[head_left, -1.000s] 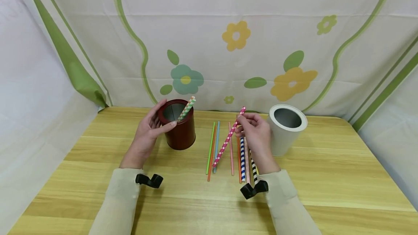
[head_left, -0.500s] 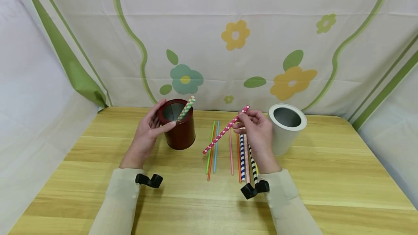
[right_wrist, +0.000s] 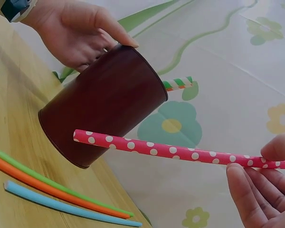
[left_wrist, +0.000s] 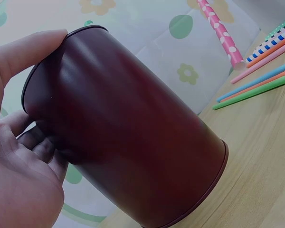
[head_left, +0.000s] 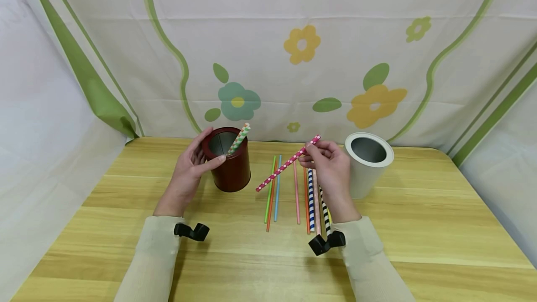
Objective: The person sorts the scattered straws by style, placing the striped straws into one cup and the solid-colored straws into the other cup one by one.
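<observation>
My right grip (head_left: 329,171) pinches one dotted straw (head_left: 285,166); my left grip (head_left: 189,167) clasps one red can (head_left: 232,174); I count one white can (head_left: 364,178), upright.

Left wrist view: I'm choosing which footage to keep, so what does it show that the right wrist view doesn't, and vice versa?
Only the left wrist view: the plain pink straw and the blue-striped straw.
Only the right wrist view: the right hand and the green-striped straw poking out of the dark red can.
Both: that can, the left hand, the dotted straw, the green straw, the light blue straw and the flowered cloth.
</observation>
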A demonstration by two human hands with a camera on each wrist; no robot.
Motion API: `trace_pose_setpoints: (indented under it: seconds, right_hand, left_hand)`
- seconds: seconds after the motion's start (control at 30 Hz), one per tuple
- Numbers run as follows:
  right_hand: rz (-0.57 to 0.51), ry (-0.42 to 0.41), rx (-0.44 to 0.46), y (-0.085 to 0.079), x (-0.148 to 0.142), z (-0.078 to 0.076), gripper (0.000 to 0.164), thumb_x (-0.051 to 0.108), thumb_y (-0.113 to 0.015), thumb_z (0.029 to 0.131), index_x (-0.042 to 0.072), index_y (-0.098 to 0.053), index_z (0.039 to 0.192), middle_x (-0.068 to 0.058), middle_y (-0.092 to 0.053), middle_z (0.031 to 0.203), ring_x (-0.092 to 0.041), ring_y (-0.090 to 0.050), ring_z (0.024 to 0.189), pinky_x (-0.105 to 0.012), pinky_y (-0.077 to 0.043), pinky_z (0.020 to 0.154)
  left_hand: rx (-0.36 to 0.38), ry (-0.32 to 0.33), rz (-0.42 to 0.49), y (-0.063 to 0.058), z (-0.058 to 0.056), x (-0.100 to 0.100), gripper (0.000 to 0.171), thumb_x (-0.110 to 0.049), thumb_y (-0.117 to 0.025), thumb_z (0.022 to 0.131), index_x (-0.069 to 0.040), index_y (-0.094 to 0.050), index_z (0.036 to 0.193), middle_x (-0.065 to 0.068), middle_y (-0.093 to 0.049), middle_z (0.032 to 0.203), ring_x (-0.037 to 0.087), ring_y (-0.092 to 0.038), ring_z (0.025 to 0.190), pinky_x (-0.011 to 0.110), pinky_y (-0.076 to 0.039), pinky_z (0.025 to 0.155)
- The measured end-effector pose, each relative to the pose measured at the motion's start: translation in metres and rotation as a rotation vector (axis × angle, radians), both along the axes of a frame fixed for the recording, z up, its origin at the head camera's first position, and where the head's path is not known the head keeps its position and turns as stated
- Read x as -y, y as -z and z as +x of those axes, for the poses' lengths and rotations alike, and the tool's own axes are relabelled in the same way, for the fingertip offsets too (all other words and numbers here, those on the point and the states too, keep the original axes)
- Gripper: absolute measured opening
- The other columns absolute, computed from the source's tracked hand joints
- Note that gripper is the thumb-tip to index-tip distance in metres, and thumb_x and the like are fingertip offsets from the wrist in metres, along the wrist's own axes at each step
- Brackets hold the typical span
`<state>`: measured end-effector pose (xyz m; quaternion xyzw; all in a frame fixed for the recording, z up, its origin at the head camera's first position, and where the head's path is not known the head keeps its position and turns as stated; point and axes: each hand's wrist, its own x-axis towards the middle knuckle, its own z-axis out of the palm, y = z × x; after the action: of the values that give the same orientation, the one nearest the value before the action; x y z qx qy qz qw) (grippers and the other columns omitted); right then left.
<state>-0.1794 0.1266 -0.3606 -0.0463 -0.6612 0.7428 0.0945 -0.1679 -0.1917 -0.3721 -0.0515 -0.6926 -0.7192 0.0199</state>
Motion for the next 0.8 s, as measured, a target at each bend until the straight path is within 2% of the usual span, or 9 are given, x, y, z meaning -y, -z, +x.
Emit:
trace_pose_setpoints:
  seconds: [0.17,0.5,0.8]
  right_hand:
    - [-0.013,0.009,-0.019,-0.002,0.0,0.001,0.019,0.015,-0.072,0.104,0.001,-0.066,0.115,0.001,-0.076,0.092,-0.012,-0.078,0.076,-0.03,-0.068,0.077]
    - [-0.109,0.049,-0.152,-0.013,0.001,0.005,0.01,0.008,-0.072,0.103,0.001,-0.069,0.109,0.001,-0.078,0.09,-0.013,-0.079,0.076,-0.033,-0.068,0.076]
    - [-0.161,0.071,-0.225,-0.023,-0.001,0.011,0.005,0.007,-0.071,0.103,0.003,-0.069,0.106,-0.001,-0.078,0.089,-0.014,-0.079,0.076,-0.033,-0.068,0.076]
  left_hand:
    - [-0.004,-0.004,-0.003,0.001,0.0,0.001,0.086,-0.002,-0.074,0.097,-0.024,-0.034,0.17,0.004,-0.037,0.174,0.017,-0.027,0.165,0.042,-0.018,0.139]
    - [-0.009,-0.005,-0.006,0.0,-0.001,0.001,0.085,-0.002,-0.074,0.098,-0.022,-0.033,0.17,0.003,-0.036,0.175,0.017,-0.026,0.166,0.039,-0.019,0.138]
    - [-0.004,-0.004,-0.006,0.0,0.0,0.001,0.085,-0.002,-0.073,0.098,-0.022,-0.033,0.17,0.004,-0.035,0.175,0.017,-0.026,0.166,0.04,-0.017,0.139]
